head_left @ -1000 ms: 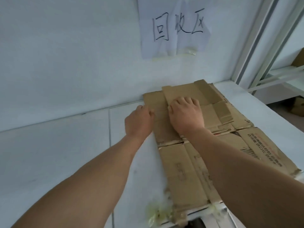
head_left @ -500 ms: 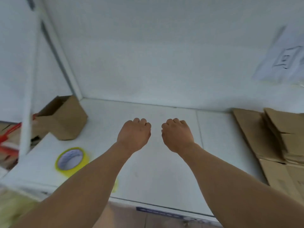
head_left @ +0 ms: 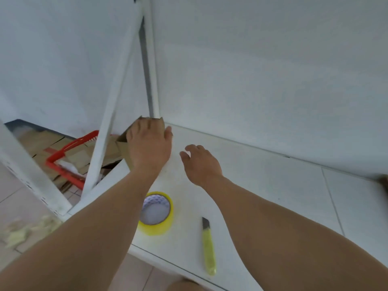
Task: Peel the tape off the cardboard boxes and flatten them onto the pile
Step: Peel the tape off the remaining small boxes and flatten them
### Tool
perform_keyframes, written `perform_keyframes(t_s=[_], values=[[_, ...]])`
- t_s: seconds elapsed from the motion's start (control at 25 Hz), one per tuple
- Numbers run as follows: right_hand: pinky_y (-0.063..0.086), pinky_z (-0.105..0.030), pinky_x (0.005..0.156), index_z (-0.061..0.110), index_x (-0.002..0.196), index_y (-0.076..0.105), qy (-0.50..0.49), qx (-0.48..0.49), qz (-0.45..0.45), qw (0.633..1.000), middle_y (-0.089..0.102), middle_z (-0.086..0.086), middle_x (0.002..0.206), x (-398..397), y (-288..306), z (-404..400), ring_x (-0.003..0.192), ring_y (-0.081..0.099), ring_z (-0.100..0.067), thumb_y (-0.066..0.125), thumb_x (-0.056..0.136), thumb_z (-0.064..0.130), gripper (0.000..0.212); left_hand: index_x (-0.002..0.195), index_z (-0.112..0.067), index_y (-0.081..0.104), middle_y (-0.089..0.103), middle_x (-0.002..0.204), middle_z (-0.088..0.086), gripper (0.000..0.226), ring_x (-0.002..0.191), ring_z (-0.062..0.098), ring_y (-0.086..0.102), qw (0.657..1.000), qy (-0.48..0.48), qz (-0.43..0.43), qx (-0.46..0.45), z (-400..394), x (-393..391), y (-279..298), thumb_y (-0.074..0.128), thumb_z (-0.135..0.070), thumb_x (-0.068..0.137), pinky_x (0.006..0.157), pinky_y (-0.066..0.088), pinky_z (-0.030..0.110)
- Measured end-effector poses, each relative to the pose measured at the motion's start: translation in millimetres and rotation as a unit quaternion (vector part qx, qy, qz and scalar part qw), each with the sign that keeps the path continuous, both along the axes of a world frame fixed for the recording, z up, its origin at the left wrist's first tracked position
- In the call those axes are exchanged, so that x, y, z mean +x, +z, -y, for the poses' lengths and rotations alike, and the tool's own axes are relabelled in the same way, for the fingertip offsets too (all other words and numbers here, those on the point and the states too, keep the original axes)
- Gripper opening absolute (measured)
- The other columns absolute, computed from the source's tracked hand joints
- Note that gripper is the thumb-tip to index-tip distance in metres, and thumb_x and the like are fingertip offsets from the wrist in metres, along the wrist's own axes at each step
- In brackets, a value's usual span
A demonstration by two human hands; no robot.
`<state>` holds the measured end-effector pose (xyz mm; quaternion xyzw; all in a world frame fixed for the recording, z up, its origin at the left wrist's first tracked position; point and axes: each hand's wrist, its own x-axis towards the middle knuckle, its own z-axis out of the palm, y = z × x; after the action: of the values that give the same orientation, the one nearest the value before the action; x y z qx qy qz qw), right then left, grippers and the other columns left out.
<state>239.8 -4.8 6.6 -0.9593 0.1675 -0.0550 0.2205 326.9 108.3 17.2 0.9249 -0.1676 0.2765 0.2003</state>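
Left hand (head_left: 150,147) laid over the top of a small cardboard box (head_left: 123,143) at the far left corner of the white tabletop (head_left: 273,196), fingers draped over its far side; whether actually clamped on the cardboard cannot be told, the palm hiding most of it. Right hand (head_left: 201,162) just beside, in the air above the tabletop, fingers loosely spread, nothing held. Box perched right at the tabletop's left edge, hard against a slanted white frame post (head_left: 111,110); below and beyond, a red basket (head_left: 67,156) of cardboard scraps on the floor. Likely risks: box nudged off the edge into the basket by a one-handed pull, or snagged on the post when drawn inward; open flaps crushed or torn under the covering palm before any tape comes off. Nearer the body, a yellow tape roll (head_left: 156,213) and a yellow utility knife (head_left: 207,246) in the path of both forearms, liable to be swept off the front edge. Pile of flattened boxes barely visible, if at all, at the right margin.
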Motion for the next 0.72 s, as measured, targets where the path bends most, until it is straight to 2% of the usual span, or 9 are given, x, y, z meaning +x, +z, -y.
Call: perform_keyframes(t_s=[0.08, 0.2, 0.32, 0.44, 0.48, 0.52, 0.6, 0.64, 0.72], values=[[0.036, -0.040, 0.105, 0.021, 0.149, 0.033, -0.015, 0.177, 0.001, 0.984, 0.042, -0.006, 0.148, 27.0, -1.7, -21.7, 0.132, 0.044, -0.025, 0.028, 0.102, 0.052, 0.056, 0.125, -0.006, 0.056, 0.057, 0.126, 0.016, 0.056, 0.122, 0.036, 0.046, 0.988, 0.073, -0.111, -0.084, -16.5, 21.9, -0.3, 0.036, -0.050, 0.096, 0.104, 0.034, 0.051], [0.029, -0.041, 0.114, 0.025, 0.154, 0.023, -0.027, 0.337, -0.002, 0.941, 0.032, -0.004, 0.157, 52.4, -7.4, -42.2, 0.140, 0.035, -0.026, 0.027, 0.098, 0.062, 0.067, 0.135, -0.011, 0.045, 0.054, 0.130, 0.013, 0.069, 0.117, 0.033, 0.052, 0.918, 0.127, -0.300, -0.227, -34.0, 39.2, 5.8, 0.024, -0.063, 0.095, 0.100, 0.041, 0.053], [0.033, -0.048, 0.113, 0.030, 0.152, 0.027, -0.042, 0.423, -0.002, 0.905, 0.033, 0.000, 0.155, 59.5, -18.9, -51.4, 0.138, 0.036, -0.025, 0.028, 0.090, 0.074, 0.076, 0.139, -0.015, 0.042, 0.055, 0.130, 0.010, 0.067, 0.116, 0.030, 0.055, 0.876, 0.109, -0.352, -0.311, -35.1, 40.3, 1.0, 0.020, -0.062, 0.098, 0.099, 0.046, 0.050], [0.039, -0.051, 0.108, 0.028, 0.147, 0.032, -0.110, 0.439, 0.020, 0.891, 0.042, -0.003, 0.147, 47.3, -24.8, -47.4, 0.129, 0.044, -0.028, 0.028, 0.079, 0.084, 0.088, 0.116, -0.012, 0.061, 0.066, 0.116, 0.008, 0.062, 0.103, 0.025, 0.060, 0.795, 0.045, -0.406, -0.449, -28.0, 31.9, -14.8, 0.026, -0.060, 0.098, 0.092, 0.046, 0.041], [0.041, -0.050, 0.106, 0.026, 0.145, 0.035, -0.145, 0.434, 0.036, 0.888, 0.046, -0.004, 0.144, 39.1, -24.7, -41.4, 0.125, 0.047, -0.029, 0.028, 0.078, 0.084, 0.088, 0.104, -0.012, 0.064, 0.068, 0.110, 0.008, 0.052, 0.097, 0.022, 0.060, 0.773, 0.007, -0.433, -0.464, -22.7, 24.7, -19.6, 0.033, -0.054, 0.099, 0.085, 0.044, 0.036], [0.042, -0.050, 0.104, 0.025, 0.144, 0.037, -0.180, 0.424, 0.054, 0.886, 0.048, -0.005, 0.141, 29.6, -23.6, -32.6, 0.122, 0.050, -0.030, 0.026, 0.080, 0.083, 0.087, 0.095, -0.014, 0.064, 0.069, 0.104, 0.006, 0.038, 0.093, 0.020, 0.058, 0.773, -0.028, -0.451, -0.445, -16.4, 15.8, -23.4, 0.042, -0.045, 0.099, 0.078, 0.041, 0.031], [0.045, -0.050, 0.101, 0.023, 0.141, 0.041, -0.246, 0.409, 0.090, 0.874, 0.051, -0.005, 0.136, 4.6, -16.9, -10.2, 0.117, 0.053, -0.031, 0.024, 0.081, 0.083, 0.087, 0.094, -0.016, 0.064, 0.065, 0.095, 0.000, 0.022, 0.093, 0.021, 0.055, 0.802, -0.087, -0.458, -0.374, 0.8, -4.9, -27.5, 0.057, -0.037, 0.095, 0.068, 0.040, 0.027], [0.047, -0.050, 0.099, 0.024, 0.140, 0.043, -0.273, 0.410, 0.105, 0.864, 0.053, -0.004, 0.133, -9.9, -12.6, 1.0, 0.114, 0.056, -0.031, 0.022, 0.077, 0.086, 0.091, 0.102, -0.017, 0.063, 0.063, 0.097, -0.002, 0.026, 0.097, 0.020, 0.055, 0.804, -0.116, -0.467, -0.350, 10.6, -16.1, -27.1, 0.062, -0.041, 0.091, 0.071, 0.042, 0.026], [0.051, -0.048, 0.094, 0.026, 0.136, 0.047, -0.319, 0.419, 0.131, 0.840, 0.057, 0.000, 0.128, -45.3, -3.8, 26.6, 0.107, 0.062, -0.030, 0.020, 0.073, 0.089, 0.093, 0.125, -0.024, 0.055, 0.056, 0.117, -0.007, 0.061, 0.111, 0.019, 0.052, 0.782, -0.168, -0.503, -0.327, 31.3, -43.6, -21.5, 0.070, -0.059, 0.078, 0.089, 0.044, 0.031]])
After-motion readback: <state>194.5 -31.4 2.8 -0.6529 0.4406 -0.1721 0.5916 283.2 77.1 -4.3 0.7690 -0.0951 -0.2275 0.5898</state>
